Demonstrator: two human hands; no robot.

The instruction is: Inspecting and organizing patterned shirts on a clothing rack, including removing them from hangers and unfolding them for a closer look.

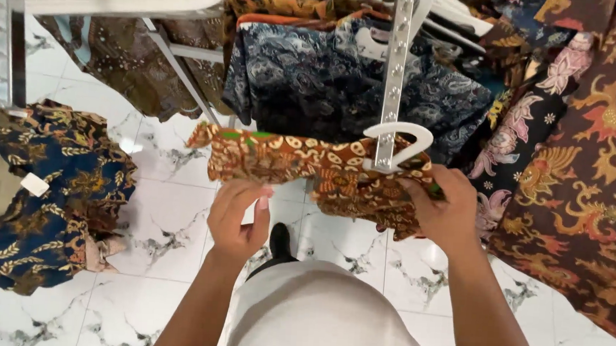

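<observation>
A brown and orange patterned batik garment (301, 167) hangs from a white plastic hanger (400, 140) hooked on a perforated metal rack arm (396, 63). My right hand (441, 208) grips the garment's right end just below the hanger. My left hand (238, 215) touches the lower edge of its left part with fingers curled under the cloth. The garment stretches level between both hands.
A dark blue patterned shirt (343, 81) hangs behind. More batik clothes hang at right (589, 178) and at left, a blue and gold one (39, 190) with a white tag. A metal rack post (14, 37) stands at upper left. White marble floor tiles (167, 221) lie below.
</observation>
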